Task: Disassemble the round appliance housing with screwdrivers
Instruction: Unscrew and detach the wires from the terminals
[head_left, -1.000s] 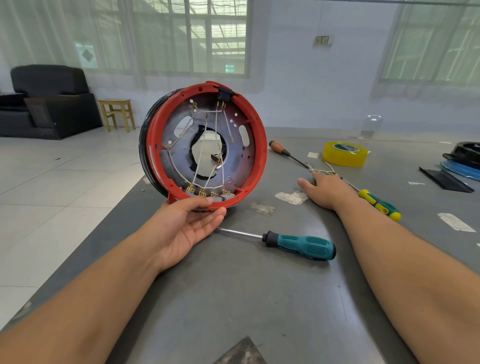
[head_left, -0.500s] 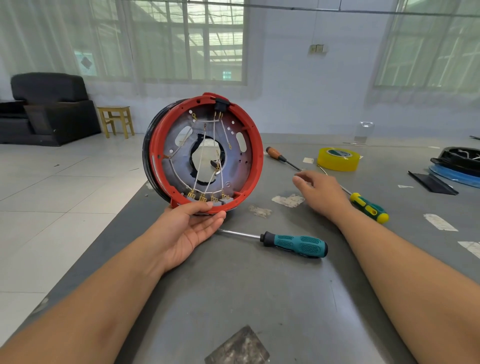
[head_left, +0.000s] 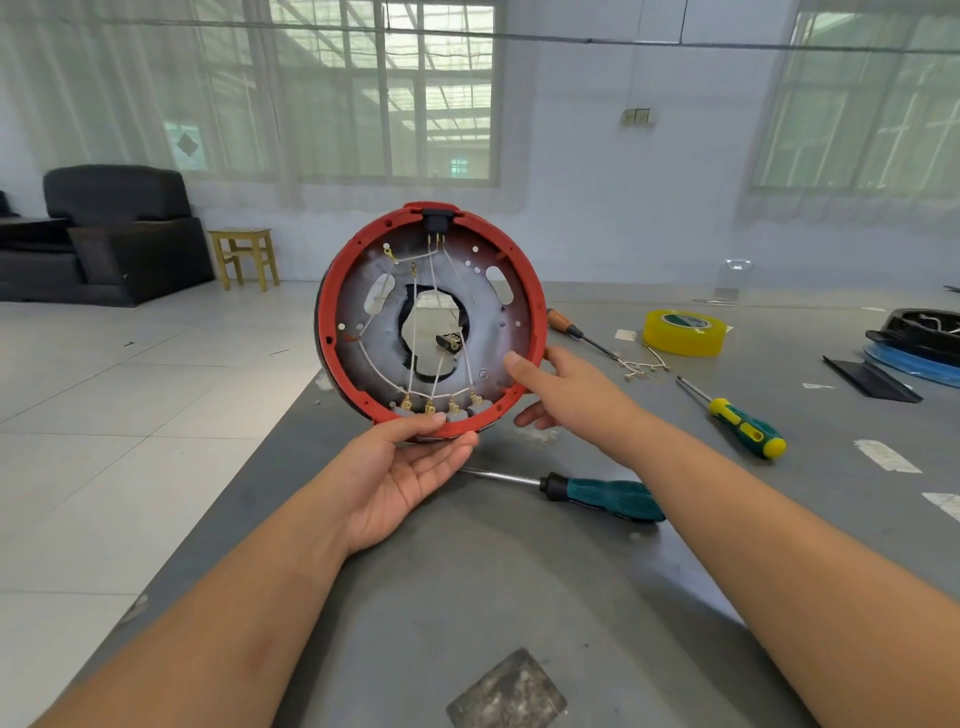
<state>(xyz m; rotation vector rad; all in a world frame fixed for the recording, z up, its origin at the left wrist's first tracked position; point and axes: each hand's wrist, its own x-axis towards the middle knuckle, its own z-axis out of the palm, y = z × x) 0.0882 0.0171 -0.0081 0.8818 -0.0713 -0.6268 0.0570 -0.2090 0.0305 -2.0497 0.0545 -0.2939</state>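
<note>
Item: round housing (head_left: 431, 317), held upright over the surface's (head_left: 519, 582) left edge.
Your left hand (head_left: 402, 470) grips its lower rim; your right hand (head_left: 563, 392), fingers relaxed, touches the right rim. Inspection step; next, likely pick the teal screwdriver (head_left: 605, 496).

Housing (head_left: 431, 317): one. Screwdrivers: three (head_left: 605, 496) (head_left: 737, 423) (head_left: 574, 330). Tape roll (head_left: 683, 332): one.

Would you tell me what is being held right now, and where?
The round housing: left hand grips its bottom rim, right hand touches its lower right rim.
</note>
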